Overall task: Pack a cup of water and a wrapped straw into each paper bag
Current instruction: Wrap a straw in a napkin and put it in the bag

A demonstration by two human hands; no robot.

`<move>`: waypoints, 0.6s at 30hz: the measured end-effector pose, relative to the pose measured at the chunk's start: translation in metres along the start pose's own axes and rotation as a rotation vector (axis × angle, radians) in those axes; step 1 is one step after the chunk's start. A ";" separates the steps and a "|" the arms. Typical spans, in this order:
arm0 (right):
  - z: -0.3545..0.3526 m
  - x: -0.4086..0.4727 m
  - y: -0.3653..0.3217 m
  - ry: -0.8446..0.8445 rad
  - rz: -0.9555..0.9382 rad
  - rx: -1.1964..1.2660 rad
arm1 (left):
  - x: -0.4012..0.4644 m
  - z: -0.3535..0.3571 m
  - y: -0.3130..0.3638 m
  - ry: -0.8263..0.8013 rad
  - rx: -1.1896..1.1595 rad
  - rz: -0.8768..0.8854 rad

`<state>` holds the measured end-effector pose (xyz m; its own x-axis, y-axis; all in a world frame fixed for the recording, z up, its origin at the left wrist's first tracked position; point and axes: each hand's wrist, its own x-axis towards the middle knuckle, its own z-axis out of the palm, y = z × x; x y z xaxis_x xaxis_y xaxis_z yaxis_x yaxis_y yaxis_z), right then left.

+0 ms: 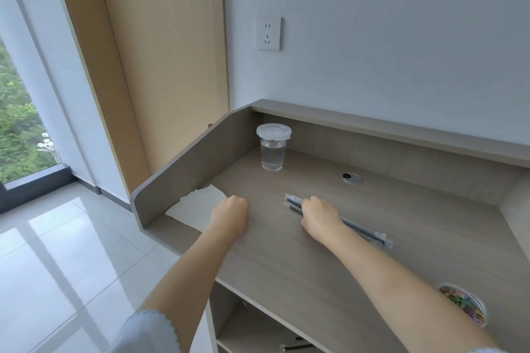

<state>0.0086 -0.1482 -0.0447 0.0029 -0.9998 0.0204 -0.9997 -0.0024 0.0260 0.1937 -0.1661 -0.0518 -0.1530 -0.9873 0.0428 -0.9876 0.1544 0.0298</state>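
- The right hand (pixel 320 216) is laid, fingers curled, over the wrapped straws (pixel 358 227); an actual grip cannot be told.
- The left hand (pixel 230 216) is curled at the edge of the flat paper bags (pixel 198 205).
- The lidded cup of water (pixel 273 147) is set upright near the desk (pixel 315 261) back, well apart from both hands.

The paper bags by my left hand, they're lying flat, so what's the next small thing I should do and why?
Probably lift the top paper bag with your left hand and open it. The bags lie flat, the lidded cup of water stands unpacked behind, and your right hand is already on the wrapped straws.
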 end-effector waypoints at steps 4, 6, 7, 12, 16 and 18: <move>-0.002 -0.002 -0.001 0.016 0.034 0.011 | -0.003 -0.009 -0.011 0.093 -0.139 -0.049; -0.005 0.000 -0.001 0.022 0.044 0.041 | -0.005 -0.019 -0.017 0.185 -0.262 -0.056; -0.009 0.002 -0.001 0.032 0.051 0.085 | -0.005 -0.025 -0.020 0.237 -0.341 -0.056; -0.062 0.009 0.000 0.194 0.039 0.581 | -0.008 -0.073 -0.027 0.330 -0.909 -0.074; -0.112 -0.014 -0.002 0.089 -0.188 1.132 | -0.016 -0.101 -0.029 0.229 -1.270 -0.065; -0.122 -0.022 -0.005 0.052 -0.254 1.218 | -0.020 -0.108 -0.027 0.128 -1.366 -0.033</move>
<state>0.0165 -0.1238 0.0770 0.1728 -0.9663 0.1910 -0.3437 -0.2409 -0.9077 0.2277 -0.1468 0.0539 -0.0520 -0.9924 0.1115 -0.1581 0.1185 0.9803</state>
